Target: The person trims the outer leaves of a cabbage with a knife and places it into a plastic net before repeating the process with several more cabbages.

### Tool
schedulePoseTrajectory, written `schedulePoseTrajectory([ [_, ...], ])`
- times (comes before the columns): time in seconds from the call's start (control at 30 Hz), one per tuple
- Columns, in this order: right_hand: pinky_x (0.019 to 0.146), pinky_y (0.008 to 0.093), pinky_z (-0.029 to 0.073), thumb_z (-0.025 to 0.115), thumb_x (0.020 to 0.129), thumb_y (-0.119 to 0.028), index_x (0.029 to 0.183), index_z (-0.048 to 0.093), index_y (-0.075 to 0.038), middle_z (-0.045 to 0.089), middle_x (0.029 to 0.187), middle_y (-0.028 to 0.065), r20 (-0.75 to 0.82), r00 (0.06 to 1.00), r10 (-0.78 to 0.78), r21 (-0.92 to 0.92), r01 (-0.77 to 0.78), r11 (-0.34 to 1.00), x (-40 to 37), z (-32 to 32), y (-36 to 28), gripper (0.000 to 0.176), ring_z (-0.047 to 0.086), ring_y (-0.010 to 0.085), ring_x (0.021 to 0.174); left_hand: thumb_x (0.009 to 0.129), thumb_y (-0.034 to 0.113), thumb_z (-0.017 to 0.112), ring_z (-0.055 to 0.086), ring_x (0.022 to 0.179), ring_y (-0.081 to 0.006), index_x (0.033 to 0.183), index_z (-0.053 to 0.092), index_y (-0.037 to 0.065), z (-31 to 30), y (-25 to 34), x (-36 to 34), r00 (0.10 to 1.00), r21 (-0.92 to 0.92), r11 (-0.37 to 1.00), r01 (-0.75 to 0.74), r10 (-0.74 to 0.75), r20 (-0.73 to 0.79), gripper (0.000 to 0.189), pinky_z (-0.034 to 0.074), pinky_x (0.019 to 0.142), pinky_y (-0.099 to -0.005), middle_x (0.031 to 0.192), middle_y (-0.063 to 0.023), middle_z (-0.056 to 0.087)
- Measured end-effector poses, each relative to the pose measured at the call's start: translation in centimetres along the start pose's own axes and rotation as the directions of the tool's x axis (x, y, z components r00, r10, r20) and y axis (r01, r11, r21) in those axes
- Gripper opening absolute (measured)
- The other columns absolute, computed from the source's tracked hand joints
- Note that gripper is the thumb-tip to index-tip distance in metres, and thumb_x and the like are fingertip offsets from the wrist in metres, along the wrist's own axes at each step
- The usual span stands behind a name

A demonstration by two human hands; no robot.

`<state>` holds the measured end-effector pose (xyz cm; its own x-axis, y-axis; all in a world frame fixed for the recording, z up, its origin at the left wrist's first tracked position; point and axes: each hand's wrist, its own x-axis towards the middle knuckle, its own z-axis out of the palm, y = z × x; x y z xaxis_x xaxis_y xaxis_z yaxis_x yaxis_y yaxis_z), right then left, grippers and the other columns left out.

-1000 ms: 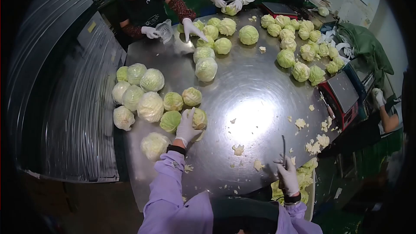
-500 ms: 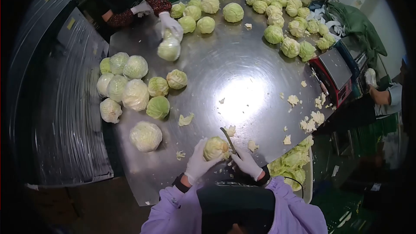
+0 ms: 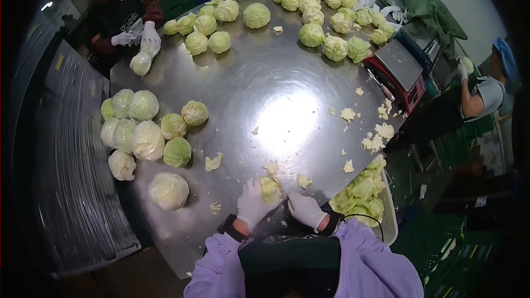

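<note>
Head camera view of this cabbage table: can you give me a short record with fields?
Left hand: white-gloved left hand grips a small pale green cabbage
Right hand: white-gloved right hand closed against that cabbage
Surface: round shiny steel table
Left side: cluster of whole pale cabbages
Right side: white tub of trimmed leaves
Others: gloved co-workers at the far edge

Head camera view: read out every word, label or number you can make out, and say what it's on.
No text here reads clearly.
White print on a co-worker's dark apron: too blurred to read.
Yellow tag on the wrapped stack at the left: too small to read.
Red scale: no figures legible.
The cabbage in the left hand bears no label.
</note>
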<state>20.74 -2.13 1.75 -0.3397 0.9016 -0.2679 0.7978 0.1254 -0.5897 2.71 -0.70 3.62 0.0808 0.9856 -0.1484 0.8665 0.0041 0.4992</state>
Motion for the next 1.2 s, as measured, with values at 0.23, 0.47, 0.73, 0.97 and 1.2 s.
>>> schedulePoseTrajectory([
  [0.23,0.074,0.0482,0.048,0.047,0.091,-0.020,0.088,0.056,-0.001,0.063,0.083,0.0218,0.048,0.998,0.043,-0.018,-0.042,0.999,3.1,3.2,1.9,0.020,0.062,0.0408,0.081,0.063,0.043,0.082,0.048,0.115,-0.0343,0.138,0.033,-0.003,0.8,-0.8,-1.3,0.999,0.015,0.999,-0.043,0.043,-0.001,0.101,0.049,0.089,-0.0411,0.123,-0.0186,0.045],
  [0.47,0.079,0.0450,0.048,0.055,0.090,-0.017,0.113,0.056,-0.002,0.063,0.094,0.0214,-0.249,0.950,-0.190,0.273,0.258,0.927,1.1,0.2,0.5,0.028,0.061,0.0389,0.090,0.068,0.028,0.084,0.043,0.121,-0.0320,0.139,0.032,-0.002,1.9,-3.6,-3.4,0.981,-0.558,0.819,-0.137,0.034,-0.191,0.093,0.037,0.103,-0.0364,0.129,-0.0196,0.040],
  [0.73,0.080,0.0421,0.051,0.053,0.093,-0.024,0.135,0.042,-0.004,0.056,0.121,0.0230,-0.210,0.950,-0.231,0.157,0.266,0.951,1.1,0.5,-0.1,0.048,0.062,0.0364,0.095,0.072,0.021,0.081,0.042,0.123,-0.0315,0.138,0.033,0.001,3.1,-3.9,-2.3,0.977,-0.495,0.847,-0.195,0.124,-0.173,0.084,0.036,0.104,-0.0366,0.134,-0.0185,0.037],
  [0.97,0.081,0.0419,0.051,0.049,0.095,-0.025,0.141,0.035,-0.007,0.054,0.126,0.0205,-0.089,0.966,-0.242,0.091,0.249,0.964,2.5,0.3,-1.1,0.052,0.062,0.0366,0.098,0.081,0.028,0.072,0.037,0.124,-0.0371,0.137,0.029,-0.002,2.3,-3.9,-2.0,0.993,-0.533,0.838,-0.116,0.078,-0.094,0.077,0.031,0.106,-0.0404,0.133,-0.0239,0.035],
  [1.2,0.079,0.0432,0.050,0.049,0.095,-0.026,0.133,0.048,-0.011,0.062,0.109,0.0196,-0.075,0.970,-0.232,0.176,0.242,0.954,4.1,0.4,0.5,0.040,0.061,0.0365,0.094,0.084,0.026,0.070,0.038,0.123,-0.0381,0.139,0.026,-0.003,2.3,-3.6,-1.4,0.989,-0.521,0.841,-0.146,0.108,-0.103,0.076,0.032,0.106,-0.0408,0.132,-0.0250,0.035],
])
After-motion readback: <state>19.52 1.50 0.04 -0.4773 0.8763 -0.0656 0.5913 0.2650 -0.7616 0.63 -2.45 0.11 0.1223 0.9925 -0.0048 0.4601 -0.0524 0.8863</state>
